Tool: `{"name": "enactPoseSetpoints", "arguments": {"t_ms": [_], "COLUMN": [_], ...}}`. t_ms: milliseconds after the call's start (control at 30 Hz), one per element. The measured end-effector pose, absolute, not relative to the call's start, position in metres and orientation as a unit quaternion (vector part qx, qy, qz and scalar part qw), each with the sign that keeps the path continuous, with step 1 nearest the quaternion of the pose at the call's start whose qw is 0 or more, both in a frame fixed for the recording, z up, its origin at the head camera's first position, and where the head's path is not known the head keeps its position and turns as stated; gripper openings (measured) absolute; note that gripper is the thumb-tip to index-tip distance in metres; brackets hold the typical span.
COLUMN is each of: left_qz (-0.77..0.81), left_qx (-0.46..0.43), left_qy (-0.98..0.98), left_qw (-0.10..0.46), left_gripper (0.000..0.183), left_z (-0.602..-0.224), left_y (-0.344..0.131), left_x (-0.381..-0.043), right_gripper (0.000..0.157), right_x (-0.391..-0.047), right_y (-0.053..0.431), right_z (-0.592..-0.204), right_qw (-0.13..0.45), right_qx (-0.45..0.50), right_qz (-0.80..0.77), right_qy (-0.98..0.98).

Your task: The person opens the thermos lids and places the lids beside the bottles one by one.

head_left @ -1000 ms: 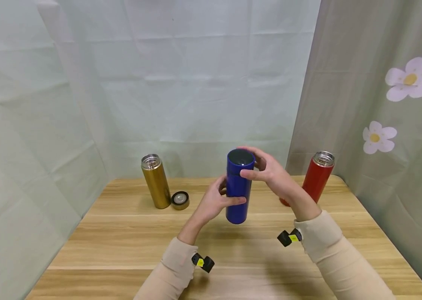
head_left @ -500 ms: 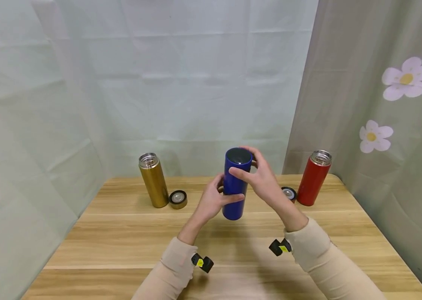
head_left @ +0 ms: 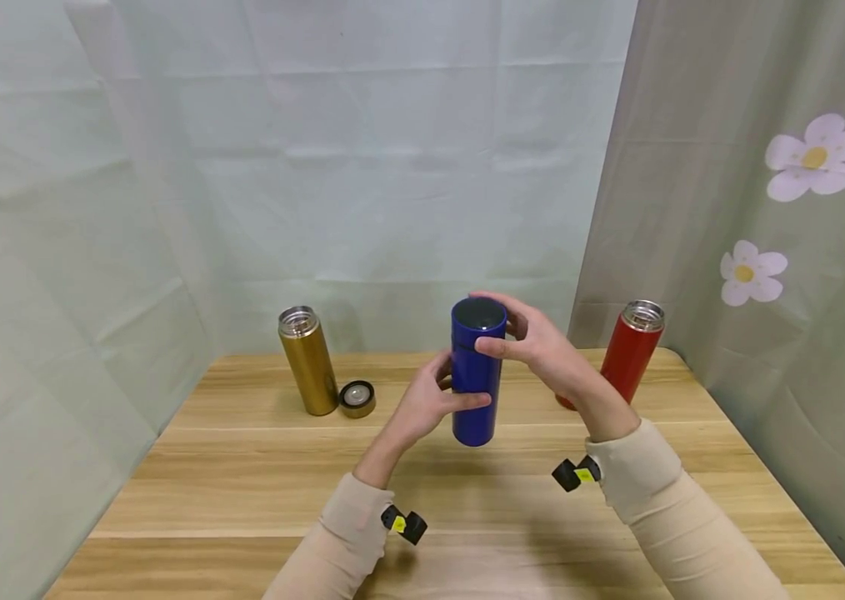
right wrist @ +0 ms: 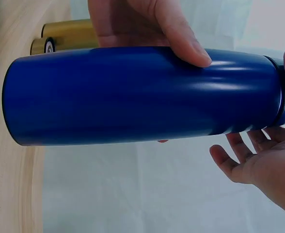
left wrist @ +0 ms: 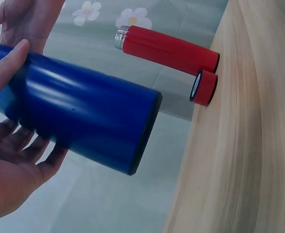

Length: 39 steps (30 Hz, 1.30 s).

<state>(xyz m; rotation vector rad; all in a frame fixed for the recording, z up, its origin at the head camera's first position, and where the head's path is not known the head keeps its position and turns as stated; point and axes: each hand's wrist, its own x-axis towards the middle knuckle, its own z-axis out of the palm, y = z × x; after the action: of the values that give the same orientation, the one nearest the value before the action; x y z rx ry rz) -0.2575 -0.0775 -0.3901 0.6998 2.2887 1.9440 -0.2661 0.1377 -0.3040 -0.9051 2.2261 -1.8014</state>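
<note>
A blue thermos bottle (head_left: 473, 379) is held upright over the middle of the table, its base raised off the wood. My left hand (head_left: 428, 402) grips the body around its middle, thumb across the near side. Up at the top, my right hand (head_left: 538, 343) holds the blue lid (head_left: 479, 314) between thumb and fingers. A thin dark seam (right wrist: 282, 92) between lid and body shows in the right wrist view. The fingers behind the bottle are partly hidden in the head view.
An uncapped gold thermos (head_left: 308, 362) stands at the back left, its lid (head_left: 357, 398) beside it. Back right stands an uncapped red thermos (head_left: 631, 350); its red lid (left wrist: 208, 88) lies next to it, mostly behind my right forearm in the head view. Curtains surround the wooden table (head_left: 242, 500).
My right hand and forearm swung left around the lid half a second ago and are now back to the right, again covering most of the red lid. The left hand keeps its grip.
</note>
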Motion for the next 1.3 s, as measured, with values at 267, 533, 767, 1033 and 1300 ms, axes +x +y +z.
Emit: {"name": "enactPoseSetpoints", "arguments": {"t_ms": [267, 533, 767, 1033, 1300], "left_qz": [0.638, 0.628, 0.633, 0.640, 0.648], "left_qx": [0.193, 0.180, 0.215, 0.205, 0.176], "left_qy": [0.745, 0.757, 0.744, 0.740, 0.740], "left_qw": [0.000, -0.013, 0.006, 0.002, -0.023], "left_gripper": [0.081, 0.080, 0.083, 0.082, 0.080], "left_z": [-0.393, -0.394, -0.395, -0.395, -0.394], "left_y": [-0.077, -0.076, -0.077, -0.076, -0.076], "left_x": [-0.258, -0.258, -0.259, -0.259, -0.258], "right_gripper": [0.085, 0.084, 0.072, 0.082, 0.101], "right_x": [-0.259, -0.256, -0.264, -0.264, -0.258], "right_y": [0.122, 0.115, 0.130, 0.134, 0.116], "right_z": [-0.308, -0.308, -0.307, -0.308, -0.311], "right_qw": [-0.007, -0.036, 0.062, 0.075, -0.056], "right_qx": [-0.239, -0.204, -0.284, -0.295, -0.235], "right_qz": [-0.589, -0.584, -0.642, -0.634, -0.563], "right_qy": [0.772, 0.785, 0.709, 0.711, 0.790]}}
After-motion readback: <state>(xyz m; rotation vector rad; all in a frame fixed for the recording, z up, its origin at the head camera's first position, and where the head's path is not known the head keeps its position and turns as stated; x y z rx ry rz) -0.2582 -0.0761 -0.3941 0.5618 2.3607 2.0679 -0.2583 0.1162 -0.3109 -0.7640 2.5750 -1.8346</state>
